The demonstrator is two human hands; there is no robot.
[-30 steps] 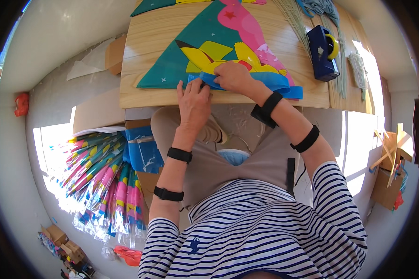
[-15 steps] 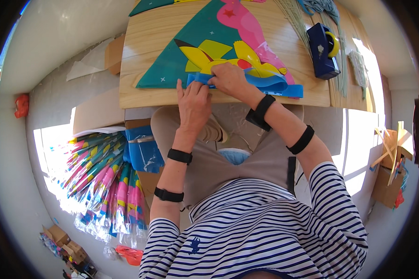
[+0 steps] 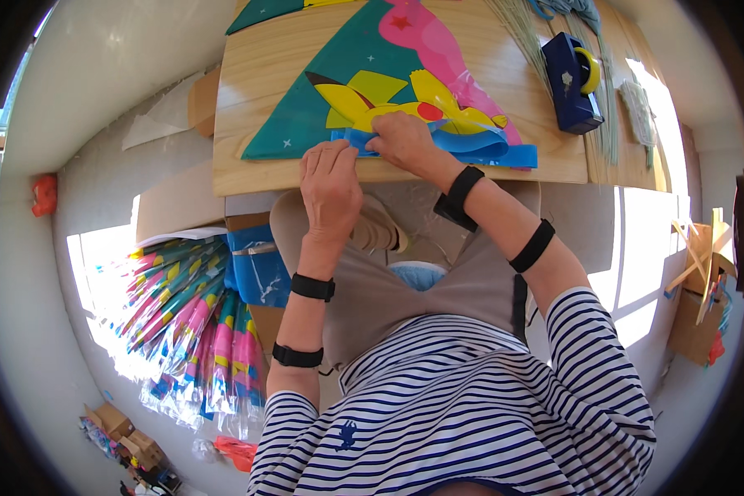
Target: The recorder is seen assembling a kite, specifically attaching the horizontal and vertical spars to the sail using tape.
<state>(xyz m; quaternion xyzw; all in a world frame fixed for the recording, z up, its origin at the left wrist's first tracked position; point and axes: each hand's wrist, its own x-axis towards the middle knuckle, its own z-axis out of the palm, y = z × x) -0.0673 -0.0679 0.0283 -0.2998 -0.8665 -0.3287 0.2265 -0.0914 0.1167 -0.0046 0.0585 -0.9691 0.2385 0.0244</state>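
A triangular plastic kite sheet (image 3: 289, 124), dark green and pink with a yellow cartoon figure, lies on the wooden table with its long edge towards me. Along that edge runs a blue plastic strip (image 3: 521, 156), partly looped. My right hand (image 3: 407, 145) is closed, pinching the strip near its left part. Beside it, my left hand (image 3: 331, 183) rests over the sheet's near edge. Its fingers are bent and pressed together at the strip's left end; the fingertips' hold is partly hidden.
A dark blue tape dispenser (image 3: 572, 87) with a yellow roll stands on the table's right, beside thin pale rods (image 3: 517, 37). A clear packet (image 3: 636, 112) lies farther right. Left of my legs are many bagged folded kites (image 3: 186, 322) and blue plastic (image 3: 259, 269) by cardboard.
My left hand has shifted slightly left along the sheet's near edge, and its index finger no longer points out. My right hand stays almost in place on the strip.
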